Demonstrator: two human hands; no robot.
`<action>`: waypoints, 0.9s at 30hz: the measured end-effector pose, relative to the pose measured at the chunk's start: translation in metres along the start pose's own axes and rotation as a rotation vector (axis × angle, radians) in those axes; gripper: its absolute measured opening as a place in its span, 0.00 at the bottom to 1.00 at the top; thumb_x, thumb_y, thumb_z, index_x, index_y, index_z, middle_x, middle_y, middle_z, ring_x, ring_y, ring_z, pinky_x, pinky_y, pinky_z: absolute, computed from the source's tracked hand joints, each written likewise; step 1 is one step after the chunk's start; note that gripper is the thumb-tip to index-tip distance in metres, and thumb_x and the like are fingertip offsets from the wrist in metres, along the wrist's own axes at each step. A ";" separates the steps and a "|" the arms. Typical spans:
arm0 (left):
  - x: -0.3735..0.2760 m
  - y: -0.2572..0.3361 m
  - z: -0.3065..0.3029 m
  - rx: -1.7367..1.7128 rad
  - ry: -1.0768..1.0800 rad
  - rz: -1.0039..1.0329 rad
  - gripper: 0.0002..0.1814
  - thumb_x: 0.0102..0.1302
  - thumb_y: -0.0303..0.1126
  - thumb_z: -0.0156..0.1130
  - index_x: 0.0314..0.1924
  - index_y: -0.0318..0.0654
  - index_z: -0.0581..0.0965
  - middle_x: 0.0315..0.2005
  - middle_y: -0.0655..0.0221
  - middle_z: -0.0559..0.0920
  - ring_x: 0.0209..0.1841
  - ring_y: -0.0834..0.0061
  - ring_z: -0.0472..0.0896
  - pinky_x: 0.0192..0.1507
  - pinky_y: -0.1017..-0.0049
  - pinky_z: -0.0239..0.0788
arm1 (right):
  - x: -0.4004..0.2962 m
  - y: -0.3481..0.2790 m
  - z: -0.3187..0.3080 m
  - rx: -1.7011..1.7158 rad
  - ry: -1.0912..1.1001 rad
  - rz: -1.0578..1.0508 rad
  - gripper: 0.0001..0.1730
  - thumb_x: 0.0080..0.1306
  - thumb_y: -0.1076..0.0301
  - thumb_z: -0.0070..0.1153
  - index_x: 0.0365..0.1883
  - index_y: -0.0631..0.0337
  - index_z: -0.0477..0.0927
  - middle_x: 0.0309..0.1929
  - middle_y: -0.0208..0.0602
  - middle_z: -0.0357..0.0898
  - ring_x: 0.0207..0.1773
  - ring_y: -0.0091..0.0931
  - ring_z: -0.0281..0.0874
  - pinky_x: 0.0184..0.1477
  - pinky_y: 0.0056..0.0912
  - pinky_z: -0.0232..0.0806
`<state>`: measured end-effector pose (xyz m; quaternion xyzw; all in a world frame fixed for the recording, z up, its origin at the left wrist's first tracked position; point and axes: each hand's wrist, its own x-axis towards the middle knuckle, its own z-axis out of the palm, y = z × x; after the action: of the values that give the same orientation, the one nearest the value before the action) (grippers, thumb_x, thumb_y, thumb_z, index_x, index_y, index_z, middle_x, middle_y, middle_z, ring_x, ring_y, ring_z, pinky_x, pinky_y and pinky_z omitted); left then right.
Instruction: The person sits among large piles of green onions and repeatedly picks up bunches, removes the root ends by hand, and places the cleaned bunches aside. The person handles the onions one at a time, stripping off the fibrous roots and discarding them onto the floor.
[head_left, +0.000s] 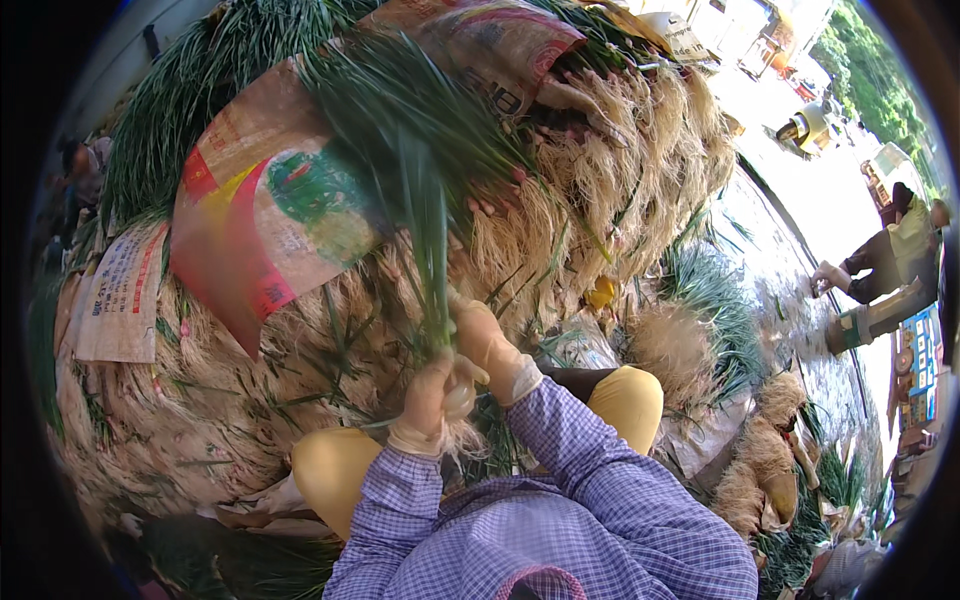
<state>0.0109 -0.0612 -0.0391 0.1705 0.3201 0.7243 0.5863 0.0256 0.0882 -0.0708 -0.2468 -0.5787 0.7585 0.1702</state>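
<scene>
My left hand (424, 399), in a pale thin glove, is closed around the lower end of a bunch of scallions (429, 247). The white bulbs (458, 400) show beside its fingers, and pale stringy roots (463, 438) hang below them. Long green leaves rise from the hand, blurred at the top. My right hand (484, 341), gloved the same way, is against the stalks just above the left; whether its fingers grip them is hidden. Before me rises a big heap of scallions (630, 150), roots facing me. A printed woven sack (300, 225) lies over part of it.
Another printed sack piece (124, 292) covers the heap's left side. To the right lie a rooted scallion bundle (675, 345) and more bundles (757, 457). My yellow-clad knees (630, 405) flank my hands. Beyond the wet ground, a person (892, 247) is at far right.
</scene>
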 end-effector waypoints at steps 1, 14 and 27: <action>-0.002 -0.002 0.010 0.101 0.107 0.001 0.32 0.77 0.52 0.40 0.41 0.25 0.77 0.07 0.79 0.57 0.08 0.86 0.52 0.11 0.81 0.44 | 0.012 -0.001 -0.006 0.186 -0.018 0.119 0.18 0.76 0.54 0.42 0.32 0.58 0.74 0.23 0.31 0.70 0.25 0.27 0.69 0.26 0.30 0.64; -0.004 -0.006 -0.004 -0.490 -0.130 -0.104 0.38 0.77 0.56 0.31 0.54 0.22 0.73 0.07 0.74 0.66 0.06 0.85 0.56 0.13 0.79 0.50 | -0.027 -0.021 -0.016 0.246 -0.391 0.245 0.17 0.73 0.56 0.51 0.42 0.63 0.77 0.19 0.25 0.72 0.14 0.16 0.58 0.15 0.20 0.50; 0.001 -0.013 -0.005 -0.554 -0.404 0.028 0.37 0.78 0.55 0.29 0.57 0.23 0.70 0.13 0.71 0.74 0.05 0.86 0.59 0.13 0.80 0.53 | -0.044 -0.055 -0.009 -0.038 -0.348 0.163 0.19 0.73 0.52 0.51 0.38 0.61 0.79 0.17 0.22 0.69 0.15 0.14 0.60 0.19 0.19 0.53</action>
<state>0.0171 -0.0604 -0.0511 0.1491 -0.0139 0.7434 0.6519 0.0652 0.0866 -0.0121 -0.1613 -0.5916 0.7900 0.0008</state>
